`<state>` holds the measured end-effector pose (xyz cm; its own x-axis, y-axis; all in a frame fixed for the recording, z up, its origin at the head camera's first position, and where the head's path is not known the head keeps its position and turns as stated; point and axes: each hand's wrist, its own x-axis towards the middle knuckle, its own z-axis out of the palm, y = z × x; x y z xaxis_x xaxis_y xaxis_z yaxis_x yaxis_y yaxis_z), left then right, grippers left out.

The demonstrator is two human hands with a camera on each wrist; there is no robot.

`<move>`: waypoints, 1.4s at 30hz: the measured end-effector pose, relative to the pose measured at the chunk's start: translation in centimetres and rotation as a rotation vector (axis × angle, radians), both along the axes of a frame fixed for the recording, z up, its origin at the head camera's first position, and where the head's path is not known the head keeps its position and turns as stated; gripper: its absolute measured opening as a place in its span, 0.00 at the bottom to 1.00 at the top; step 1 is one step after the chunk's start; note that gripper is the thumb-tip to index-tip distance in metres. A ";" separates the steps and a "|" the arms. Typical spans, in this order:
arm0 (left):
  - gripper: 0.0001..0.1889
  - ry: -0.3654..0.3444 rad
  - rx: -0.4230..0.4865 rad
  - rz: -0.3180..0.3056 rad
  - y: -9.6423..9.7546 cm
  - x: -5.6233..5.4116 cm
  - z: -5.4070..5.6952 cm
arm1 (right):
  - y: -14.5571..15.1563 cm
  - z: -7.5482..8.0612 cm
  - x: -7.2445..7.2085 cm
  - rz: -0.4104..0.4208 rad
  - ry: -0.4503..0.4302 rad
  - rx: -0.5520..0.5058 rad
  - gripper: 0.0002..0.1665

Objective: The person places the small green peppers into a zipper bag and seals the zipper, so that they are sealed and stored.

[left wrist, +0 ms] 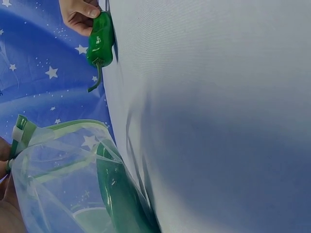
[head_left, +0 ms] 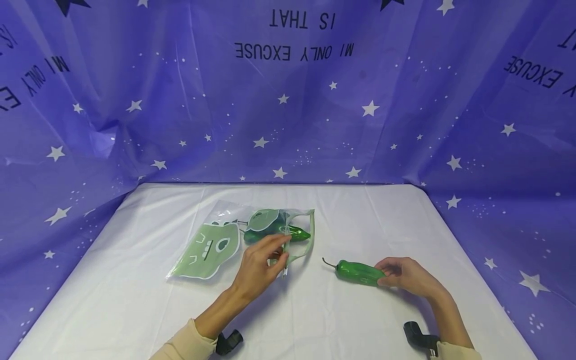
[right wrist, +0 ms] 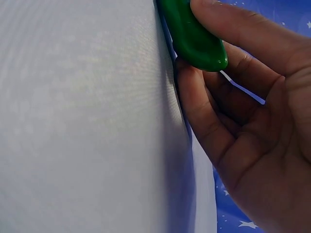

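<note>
The fingers [head_left: 275,250] of the left hand [head_left: 260,265] are curled and pinch the open edge of a clear plastic bag [head_left: 243,235] with green cartoon prints. In the left wrist view the mouth of the bag [left wrist: 58,170] is lifted and held open, with its green rim on the upper side. Inside the bag lies one green pepper [head_left: 279,232], close to the opening, just beyond the left fingers.

The fingers [right wrist: 233,29] of the right hand [head_left: 407,275] are bent around the blunt end of a second green pepper [head_left: 357,271]; the thumb and the other fingers hold it from both sides. This second pepper lies on the counter [head_left: 351,220] to the right of the bag, near it but not touching it. Its thin curved stem [head_left: 327,262] points toward the bag. In the right wrist view the pepper tip [right wrist: 199,39] sits between the fingers, with its side against the white cloth on the counter.

The bag lies flat on the counter, its closed end to the left, away from the second pepper. Behind the bag, at the far edge of the counter, hangs a purple curtain [head_left: 288,110] with white stars and black letters. Nearer than the bag, both wrists wear black straps [head_left: 229,342] over beige sleeves.
</note>
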<state>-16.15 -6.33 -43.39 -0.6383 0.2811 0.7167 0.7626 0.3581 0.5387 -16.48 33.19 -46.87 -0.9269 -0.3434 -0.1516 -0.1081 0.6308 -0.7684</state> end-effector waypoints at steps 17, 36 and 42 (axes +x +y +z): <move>0.19 -0.011 0.007 0.001 0.1 0.1 -0.1 | 0.3 -0.1 -0.2 -0.022 0.014 -0.024 0.20; 0.18 -0.007 0.004 0.007 0.0 0.1 0.0 | -0.9 1.0 -0.9 -0.250 0.235 0.026 0.23; 0.18 -0.003 0.005 0.006 0.0 0.1 0.1 | -1.7 1.4 -1.5 -0.254 0.300 0.027 0.22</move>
<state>-16.01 -6.34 -43.33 -0.6422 0.2737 0.7160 0.7587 0.3603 0.5427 -17.97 31.48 -45.45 -0.9863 -0.0969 0.1336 -0.1635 0.6860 -0.7090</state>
